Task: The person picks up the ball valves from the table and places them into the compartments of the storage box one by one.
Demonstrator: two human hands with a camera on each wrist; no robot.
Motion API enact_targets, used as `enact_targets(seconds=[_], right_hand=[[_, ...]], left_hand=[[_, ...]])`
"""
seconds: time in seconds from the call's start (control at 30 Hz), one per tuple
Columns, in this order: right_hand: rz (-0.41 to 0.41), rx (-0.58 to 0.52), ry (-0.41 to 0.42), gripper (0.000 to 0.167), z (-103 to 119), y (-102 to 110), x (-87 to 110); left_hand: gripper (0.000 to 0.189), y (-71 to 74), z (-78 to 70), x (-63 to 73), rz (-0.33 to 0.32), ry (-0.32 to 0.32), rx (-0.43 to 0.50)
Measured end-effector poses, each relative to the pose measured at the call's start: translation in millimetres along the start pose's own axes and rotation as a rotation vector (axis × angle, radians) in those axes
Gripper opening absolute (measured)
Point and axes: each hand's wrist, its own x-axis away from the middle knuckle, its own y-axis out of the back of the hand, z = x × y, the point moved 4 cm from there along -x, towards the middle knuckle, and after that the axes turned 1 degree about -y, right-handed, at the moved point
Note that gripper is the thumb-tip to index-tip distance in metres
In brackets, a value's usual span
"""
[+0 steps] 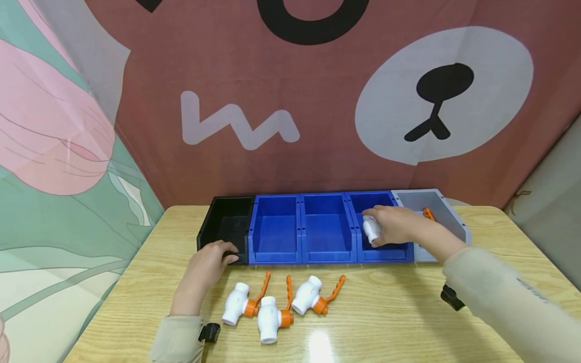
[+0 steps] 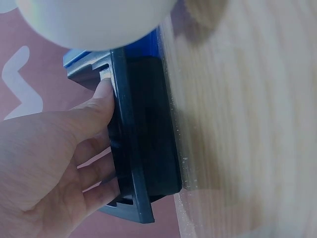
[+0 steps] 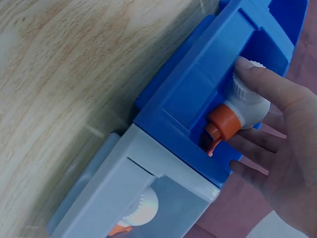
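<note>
My right hand (image 1: 394, 225) holds a white ball valve (image 1: 372, 228) with an orange handle, low inside the rightmost blue bin (image 3: 183, 99). In the right wrist view, the thumb lies on the valve's ribbed end and the orange collar (image 3: 224, 121) points down into the bin. My left hand (image 1: 210, 264) grips the front rim of the black bin (image 2: 148, 134) at the row's left end, thumb on one side of the rim and fingers on the other. Three more white ball valves with orange handles lie on the table: a left one (image 1: 236, 304), a middle one (image 1: 269, 320) and a right one (image 1: 307, 295).
Two more blue bins, the left (image 1: 275, 237) and the middle (image 1: 324, 232), stand between the black bin and the rightmost blue one. At the right end a grey bin (image 3: 148, 153) contains a white and orange valve (image 3: 142, 207). A printed cloth (image 1: 317, 166) hangs behind the wooden table (image 1: 386, 322).
</note>
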Motion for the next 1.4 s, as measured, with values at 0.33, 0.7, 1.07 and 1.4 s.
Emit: enact_targets(seconds=[0.33,0.7,1.07,1.4], right_hand=[[0.011,0.011,-0.015,0.076,-5.1,-12.0,-6.3],[0.009,0.034,-0.008,0.075,-7.7,-20.9,-9.6],[-0.034,0.087,0.025,0.069,-1.6,-22.2,-10.2],[-0.060,0.125,0.060,0.067,0.2,-24.2,-9.7]], left_hand=[[0.009,-0.9,0.6,-0.3,-0.011,-0.005,-0.001],[0.009,-1.6,0.8,-0.6,-0.003,0.000,-0.002],[0.009,-0.8,0.4,-0.4,-0.006,-0.001,-0.005],[0.009,-0.4,-0.4,-0.1,-0.008,-0.005,-0.004]])
